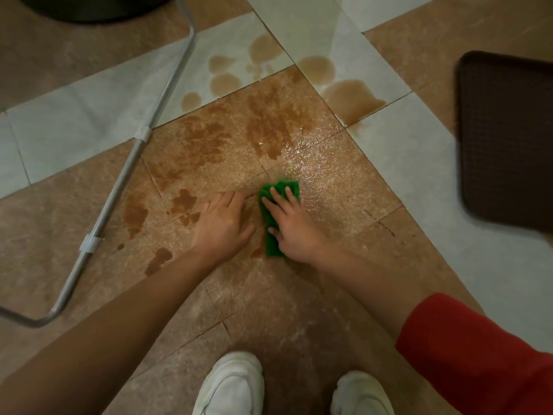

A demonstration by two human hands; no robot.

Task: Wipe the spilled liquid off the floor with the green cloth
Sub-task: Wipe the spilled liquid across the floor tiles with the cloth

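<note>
Where the brown tiles look wet and shiny, the green cloth (pixel 273 247) lies flat on the floor (pixel 329 295), folded into a long strip running toward and away from the person. Spilled liquid (pixel 269 121), brown, sits mostly beyond and to the left of the cloth: big patchy smear on the brown tiles, small blots nearer the left hand (pixel 223 226), separate puddles further off on the pale tiles.

Metal tube frame (pixel 119 187) w/ white clips lies on the floor at left, crossing the edge of the spill; a few blots lie just beside the tube. Dark brown textured tray (pixel 508 139) at right, well apart from the wet area. Dark round obj (pixel 89 7) at the top-left edge, cropped, can't ID. Two white shoes (pixel 230 387) at the bottom, red sleeve (pixel 478 354) lower right. Nothing lies btwn the cloth and the main smear.

Right hand (pixel 294 226) is on top of the cloth, fingers spread and straight, palm pressing it down, no pinch. Green shows past the fingertips and below the thumb. Left hand is flat on the tile just left of the cloth, fingers extended, holding nothing. Can't tell if its fingertips touch the cloth edge.
</note>
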